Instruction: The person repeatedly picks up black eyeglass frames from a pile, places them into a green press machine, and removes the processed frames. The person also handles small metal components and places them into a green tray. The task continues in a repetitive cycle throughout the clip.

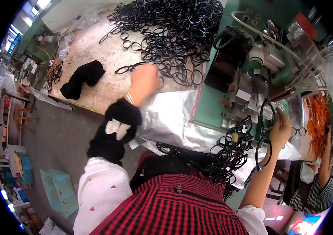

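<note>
Black spectacle frame (267, 130) in the right hand (281, 131), just beside the green machine (244, 96).
I see it pinched by the fingers: glossy, dark, two rounded rings standing roughly one above the other, lower ring across the forearm. Left hand (144, 82), blurred, curls at the near edge of a tangled heap of frames (170, 35), a loose frame (123, 71) at its fingers; I cannot tell whether it grips.

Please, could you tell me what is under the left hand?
A black eyeglass frame sticks out beside the left hand, over the worn tabletop. What lies directly under the hand is covered, so I cannot tell.
</note>
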A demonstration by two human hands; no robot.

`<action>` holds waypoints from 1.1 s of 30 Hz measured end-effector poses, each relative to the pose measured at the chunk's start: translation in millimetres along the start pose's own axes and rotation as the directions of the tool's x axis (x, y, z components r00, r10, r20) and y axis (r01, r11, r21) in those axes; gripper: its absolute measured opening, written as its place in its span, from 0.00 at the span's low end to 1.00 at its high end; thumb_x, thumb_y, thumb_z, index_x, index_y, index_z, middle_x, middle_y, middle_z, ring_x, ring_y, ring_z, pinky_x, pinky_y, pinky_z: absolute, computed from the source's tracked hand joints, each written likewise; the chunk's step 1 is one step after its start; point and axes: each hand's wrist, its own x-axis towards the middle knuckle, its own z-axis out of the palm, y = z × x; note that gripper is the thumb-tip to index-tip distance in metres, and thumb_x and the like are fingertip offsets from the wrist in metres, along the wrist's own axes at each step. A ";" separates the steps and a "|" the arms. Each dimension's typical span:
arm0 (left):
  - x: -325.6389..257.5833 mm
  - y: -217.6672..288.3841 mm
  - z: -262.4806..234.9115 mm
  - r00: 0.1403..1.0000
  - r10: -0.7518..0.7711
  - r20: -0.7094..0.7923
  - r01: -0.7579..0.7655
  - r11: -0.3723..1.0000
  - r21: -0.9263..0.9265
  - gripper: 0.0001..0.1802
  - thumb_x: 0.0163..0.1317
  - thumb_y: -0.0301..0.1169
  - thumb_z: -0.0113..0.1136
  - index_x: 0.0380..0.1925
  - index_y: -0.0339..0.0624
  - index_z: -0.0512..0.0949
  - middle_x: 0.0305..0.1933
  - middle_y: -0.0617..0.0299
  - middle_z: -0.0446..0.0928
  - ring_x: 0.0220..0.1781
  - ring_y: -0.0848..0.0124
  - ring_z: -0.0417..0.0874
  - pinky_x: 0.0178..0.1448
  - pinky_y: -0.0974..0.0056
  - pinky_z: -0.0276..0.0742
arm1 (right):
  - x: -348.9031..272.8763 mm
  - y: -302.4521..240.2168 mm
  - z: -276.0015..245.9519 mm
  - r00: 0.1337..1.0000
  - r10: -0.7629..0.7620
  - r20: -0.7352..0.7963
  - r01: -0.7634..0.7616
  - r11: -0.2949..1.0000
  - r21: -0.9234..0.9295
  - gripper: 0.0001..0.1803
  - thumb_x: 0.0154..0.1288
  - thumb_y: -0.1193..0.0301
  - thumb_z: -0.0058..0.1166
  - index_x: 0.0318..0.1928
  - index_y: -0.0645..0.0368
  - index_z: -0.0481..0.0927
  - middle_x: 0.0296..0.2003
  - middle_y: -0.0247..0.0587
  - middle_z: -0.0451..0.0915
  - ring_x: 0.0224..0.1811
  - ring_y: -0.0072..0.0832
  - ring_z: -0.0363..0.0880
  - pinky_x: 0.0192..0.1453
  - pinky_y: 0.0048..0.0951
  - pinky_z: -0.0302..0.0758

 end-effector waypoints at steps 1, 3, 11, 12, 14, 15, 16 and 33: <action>7.9 -2.6 -15.1 1.000 0.010 -0.010 -0.010 1.000 0.004 0.05 0.47 0.29 0.63 0.25 0.40 0.83 0.30 0.50 0.82 0.36 0.49 0.84 0.40 0.52 0.80 | 0.6 2.4 -0.8 0.998 0.058 0.027 -0.060 0.995 0.080 0.10 0.66 0.73 0.58 0.47 0.58 0.86 0.42 0.44 0.85 0.43 0.32 0.82 0.49 0.30 0.75; 22.3 1.1 -61.3 0.996 0.076 0.039 -0.069 0.986 -0.149 0.05 0.49 0.29 0.65 0.25 0.39 0.81 0.28 0.51 0.81 0.32 0.53 0.84 0.39 0.53 0.79 | 0.6 9.8 -6.9 0.981 0.175 0.086 -0.190 0.956 0.225 0.10 0.67 0.73 0.57 0.48 0.58 0.86 0.41 0.41 0.85 0.42 0.27 0.82 0.49 0.26 0.74; -41.2 23.8 -21.3 0.938 0.336 -0.088 -0.348 0.911 -0.223 0.21 0.49 0.25 0.66 0.47 0.48 0.81 0.46 0.57 0.80 0.45 0.56 0.81 0.44 0.55 0.79 | -15.6 13.9 -16.2 0.940 0.307 0.150 -0.341 0.876 0.341 0.11 0.66 0.77 0.58 0.48 0.65 0.85 0.41 0.36 0.85 0.43 0.21 0.80 0.52 0.23 0.74; -41.5 22.6 -20.8 0.882 0.460 -0.097 -0.470 0.868 -0.157 0.22 0.48 0.25 0.65 0.47 0.49 0.81 0.46 0.59 0.79 0.46 0.57 0.81 0.45 0.56 0.79 | -24.2 16.8 -22.9 0.950 0.287 0.128 -0.314 0.881 0.355 0.11 0.65 0.78 0.58 0.48 0.65 0.85 0.41 0.36 0.85 0.44 0.21 0.80 0.52 0.23 0.73; -42.3 17.3 -28.1 0.730 0.675 -0.104 -0.681 0.732 -0.021 0.23 0.48 0.25 0.64 0.48 0.51 0.82 0.47 0.62 0.77 0.47 0.59 0.79 0.45 0.57 0.78 | -36.4 17.6 -33.1 0.955 0.279 0.098 -0.295 0.881 0.370 0.11 0.65 0.79 0.57 0.47 0.65 0.85 0.42 0.36 0.84 0.44 0.21 0.79 0.53 0.22 0.73; -43.6 12.6 -25.2 0.702 0.711 -0.035 -0.712 0.700 -0.050 0.22 0.48 0.26 0.64 0.47 0.51 0.82 0.47 0.62 0.77 0.47 0.59 0.79 0.46 0.57 0.78 | -36.5 13.9 -36.9 0.953 0.283 0.111 -0.304 0.863 0.404 0.11 0.65 0.79 0.57 0.47 0.65 0.85 0.42 0.36 0.84 0.44 0.22 0.79 0.53 0.22 0.72; -44.5 6.7 -20.2 0.668 0.744 0.033 -0.740 0.668 -0.081 0.21 0.48 0.26 0.64 0.46 0.51 0.82 0.46 0.62 0.77 0.47 0.60 0.79 0.47 0.58 0.78 | -37.0 7.9 -41.8 0.950 0.287 0.126 -0.313 0.844 0.437 0.11 0.65 0.79 0.57 0.47 0.65 0.85 0.41 0.36 0.83 0.44 0.22 0.79 0.54 0.22 0.72; -24.0 106.0 -64.6 0.949 -0.069 -0.309 -0.313 -0.056 -0.948 0.08 0.76 0.30 0.45 0.44 0.36 0.71 0.43 0.51 0.81 0.40 0.70 0.82 0.45 0.69 0.78 | 22.8 -111.8 -19.3 0.949 0.205 0.239 -0.290 0.279 0.915 0.32 0.58 0.86 0.59 0.64 0.71 0.65 0.37 0.34 0.79 0.44 0.23 0.78 0.57 0.24 0.72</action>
